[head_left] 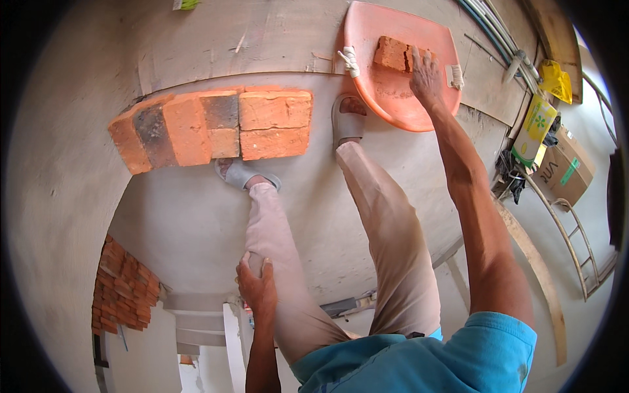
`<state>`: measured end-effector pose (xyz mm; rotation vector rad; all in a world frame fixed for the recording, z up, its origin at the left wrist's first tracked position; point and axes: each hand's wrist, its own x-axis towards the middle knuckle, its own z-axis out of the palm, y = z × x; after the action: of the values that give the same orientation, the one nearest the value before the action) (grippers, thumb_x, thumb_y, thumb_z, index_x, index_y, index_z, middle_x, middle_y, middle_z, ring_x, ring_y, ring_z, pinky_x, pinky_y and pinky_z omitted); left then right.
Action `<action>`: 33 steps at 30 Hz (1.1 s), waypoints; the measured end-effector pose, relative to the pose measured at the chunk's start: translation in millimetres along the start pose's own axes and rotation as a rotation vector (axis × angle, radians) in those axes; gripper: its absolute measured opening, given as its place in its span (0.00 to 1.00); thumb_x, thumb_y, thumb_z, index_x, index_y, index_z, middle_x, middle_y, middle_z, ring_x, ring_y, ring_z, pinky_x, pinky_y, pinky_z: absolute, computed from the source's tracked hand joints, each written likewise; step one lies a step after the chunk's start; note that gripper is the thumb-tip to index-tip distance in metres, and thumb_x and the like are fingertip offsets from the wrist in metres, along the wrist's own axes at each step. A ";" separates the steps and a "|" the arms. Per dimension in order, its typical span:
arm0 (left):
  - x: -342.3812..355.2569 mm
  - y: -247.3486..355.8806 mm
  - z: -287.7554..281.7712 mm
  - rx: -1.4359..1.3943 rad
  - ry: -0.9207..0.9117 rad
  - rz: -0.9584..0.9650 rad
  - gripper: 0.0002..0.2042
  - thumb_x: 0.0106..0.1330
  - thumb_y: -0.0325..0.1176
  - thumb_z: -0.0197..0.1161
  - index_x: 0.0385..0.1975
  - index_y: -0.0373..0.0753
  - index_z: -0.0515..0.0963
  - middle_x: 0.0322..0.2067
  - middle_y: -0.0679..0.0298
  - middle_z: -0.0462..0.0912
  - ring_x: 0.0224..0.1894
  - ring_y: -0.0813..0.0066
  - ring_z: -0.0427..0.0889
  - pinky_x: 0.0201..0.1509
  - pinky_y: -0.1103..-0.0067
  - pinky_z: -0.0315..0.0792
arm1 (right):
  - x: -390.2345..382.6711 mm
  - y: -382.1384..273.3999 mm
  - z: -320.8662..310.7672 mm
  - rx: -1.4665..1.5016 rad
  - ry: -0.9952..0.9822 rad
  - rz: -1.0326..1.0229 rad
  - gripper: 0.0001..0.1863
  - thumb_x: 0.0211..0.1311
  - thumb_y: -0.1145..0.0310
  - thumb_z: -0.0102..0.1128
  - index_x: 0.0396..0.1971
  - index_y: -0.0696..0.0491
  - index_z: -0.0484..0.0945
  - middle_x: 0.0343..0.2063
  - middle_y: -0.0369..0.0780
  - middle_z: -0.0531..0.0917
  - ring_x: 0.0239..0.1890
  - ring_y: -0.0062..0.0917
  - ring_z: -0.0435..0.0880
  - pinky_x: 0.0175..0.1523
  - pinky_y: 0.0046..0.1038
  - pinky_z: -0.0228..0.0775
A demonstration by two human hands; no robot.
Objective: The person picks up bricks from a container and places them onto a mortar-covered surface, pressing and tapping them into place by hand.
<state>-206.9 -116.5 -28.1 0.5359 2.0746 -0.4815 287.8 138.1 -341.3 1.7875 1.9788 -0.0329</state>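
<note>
A salmon-pink plastic scoop-shaped pan (386, 108) with white rope loops on its two sides lies on the floor at the far right. Inside it is a broken red brick (392, 54), with a dark crack across it. My right hand (426, 77) reaches in from above, its fingers closed over the right-hand piece of that brick. Lower down, my left hand (257, 287) rests against my left knee, thumb and fingers apart, some fingers hidden by the leg. In front of my left foot stands a row of orange bricks (187, 128), some with blackened faces.
My sandalled feet (350, 118) stand between the brick row and the pan. To the right are pipes (504, 39), a cardboard box (565, 167), a yellow-green package (534, 131) and a metal ladder-like frame (580, 249). A large brick stack (121, 285) sits lower left.
</note>
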 end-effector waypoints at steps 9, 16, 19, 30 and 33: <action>-10.1 27.5 2.1 -0.040 0.043 0.045 0.26 0.66 0.37 0.65 0.62 0.33 0.71 0.60 0.48 0.75 0.63 0.51 0.71 0.68 0.63 0.63 | 35.2 -17.3 32.8 0.033 -0.004 -0.079 0.57 0.49 0.64 0.72 0.77 0.38 0.46 0.67 0.49 0.64 0.67 0.58 0.64 0.64 0.64 0.60; -17.1 54.4 2.3 -0.030 0.049 0.012 0.27 0.67 0.36 0.61 0.64 0.30 0.69 0.59 0.45 0.74 0.63 0.52 0.71 0.69 0.65 0.63 | 40.3 -4.8 63.5 0.064 0.089 -0.135 0.56 0.49 0.60 0.73 0.77 0.35 0.47 0.66 0.47 0.64 0.67 0.56 0.63 0.66 0.67 0.54; -18.5 59.0 3.4 -0.028 0.061 -0.007 0.28 0.67 0.36 0.61 0.64 0.29 0.68 0.60 0.44 0.73 0.64 0.52 0.71 0.69 0.66 0.62 | 42.1 -1.8 68.7 0.086 0.154 -0.182 0.54 0.50 0.60 0.72 0.77 0.35 0.49 0.64 0.47 0.66 0.65 0.53 0.66 0.66 0.64 0.55; -17.0 66.3 7.1 0.008 0.083 0.022 0.29 0.66 0.38 0.63 0.64 0.28 0.68 0.61 0.47 0.72 0.65 0.49 0.68 0.70 0.62 0.60 | 48.3 5.3 69.4 0.124 0.124 -0.200 0.48 0.54 0.62 0.67 0.75 0.37 0.54 0.49 0.41 0.76 0.53 0.39 0.74 0.55 0.49 0.61; -16.9 70.3 7.3 0.012 0.085 0.009 0.29 0.65 0.38 0.63 0.64 0.28 0.68 0.61 0.46 0.72 0.65 0.49 0.68 0.71 0.62 0.60 | 45.3 6.1 67.2 0.117 0.090 -0.171 0.52 0.51 0.62 0.70 0.76 0.39 0.52 0.53 0.43 0.74 0.55 0.39 0.74 0.58 0.49 0.62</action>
<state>-155.4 -65.2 -26.6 0.5812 2.1503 -0.4742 313.4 159.7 -415.4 1.7123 2.2314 -0.1280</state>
